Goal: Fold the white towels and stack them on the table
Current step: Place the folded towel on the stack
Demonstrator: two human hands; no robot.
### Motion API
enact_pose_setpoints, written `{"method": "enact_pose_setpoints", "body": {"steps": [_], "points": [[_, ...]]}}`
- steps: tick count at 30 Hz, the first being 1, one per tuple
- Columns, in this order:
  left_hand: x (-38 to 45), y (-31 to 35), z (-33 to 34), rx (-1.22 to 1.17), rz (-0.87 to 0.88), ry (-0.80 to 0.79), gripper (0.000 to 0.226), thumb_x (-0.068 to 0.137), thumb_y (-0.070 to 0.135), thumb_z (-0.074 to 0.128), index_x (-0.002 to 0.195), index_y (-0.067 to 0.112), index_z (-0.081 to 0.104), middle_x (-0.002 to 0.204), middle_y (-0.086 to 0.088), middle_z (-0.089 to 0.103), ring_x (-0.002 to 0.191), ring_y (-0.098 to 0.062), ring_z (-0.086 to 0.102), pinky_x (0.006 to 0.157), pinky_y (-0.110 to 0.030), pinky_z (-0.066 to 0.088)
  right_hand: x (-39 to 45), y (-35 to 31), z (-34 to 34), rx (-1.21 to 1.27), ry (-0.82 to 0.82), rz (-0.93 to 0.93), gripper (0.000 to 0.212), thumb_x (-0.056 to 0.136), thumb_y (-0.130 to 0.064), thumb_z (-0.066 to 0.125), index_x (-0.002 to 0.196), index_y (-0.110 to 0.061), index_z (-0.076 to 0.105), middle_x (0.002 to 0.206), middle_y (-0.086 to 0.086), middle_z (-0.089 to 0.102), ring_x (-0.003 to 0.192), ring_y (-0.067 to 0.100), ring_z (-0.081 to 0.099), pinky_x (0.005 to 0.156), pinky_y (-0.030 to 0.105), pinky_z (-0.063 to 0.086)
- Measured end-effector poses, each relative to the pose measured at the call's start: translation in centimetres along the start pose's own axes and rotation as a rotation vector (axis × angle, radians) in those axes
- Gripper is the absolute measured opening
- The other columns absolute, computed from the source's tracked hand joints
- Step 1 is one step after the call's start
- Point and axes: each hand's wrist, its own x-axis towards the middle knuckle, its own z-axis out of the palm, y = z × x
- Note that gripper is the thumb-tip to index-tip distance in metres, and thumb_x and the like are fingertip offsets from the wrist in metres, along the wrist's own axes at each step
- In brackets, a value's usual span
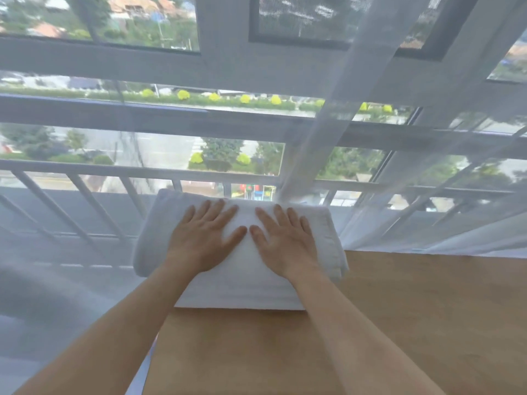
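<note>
Wooden table, sheer curtain behind

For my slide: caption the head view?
Both hands, left and right, press flat on folded white towels on table.

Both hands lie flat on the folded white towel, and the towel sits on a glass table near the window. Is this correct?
One detail is wrong: the table is wooden, not glass. The head view shows it. The rest holds: the left hand and right hand lie flat on the folded white towel, on the table near the window.
</note>
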Motion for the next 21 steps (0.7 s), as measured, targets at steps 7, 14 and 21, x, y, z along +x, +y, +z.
{"method": "enact_pose_setpoints", "body": {"steps": [7,14,21], "points": [[-0.4,-3.9,-1.1,0.083,-0.158,-0.036,0.083,0.087,0.077,0.001,0.160,0.038,0.008,0.169,0.006,-0.002,0.155,-0.015,-0.006,0.125,-0.045,-0.004,-0.7,5.2,-0.6,0.023,0.005,0.169,0.060,0.100,-0.060,0.009,0.158,-0.043,0.010,0.169,-0.006,0.003,0.155,0.020,-0.001,0.124,0.042,0.002],[-2.4,4.2,-0.4,0.003,0.015,-0.050,0.076,0.093,0.069,0.007,0.161,0.034,0.006,0.169,0.004,-0.001,0.156,-0.021,-0.005,0.125,-0.043,-0.004,-4.2,6.4,-1.7,0.080,0.063,0.162,0.060,0.102,-0.058,0.015,0.159,-0.037,0.016,0.168,-0.003,0.008,0.154,0.023,0.006,0.123,0.041,0.008],[-7.3,19.2,2.9,-0.068,0.279,-0.108,0.083,0.088,0.070,-0.004,0.161,0.033,0.005,0.169,0.007,-0.007,0.154,-0.017,-0.016,0.124,-0.039,-0.011,-13.8,15.3,-2.1,0.204,0.044,0.168,0.060,0.102,-0.061,0.018,0.158,-0.042,0.011,0.168,-0.011,-0.009,0.155,0.021,-0.003,0.122,0.042,0.004]]}}
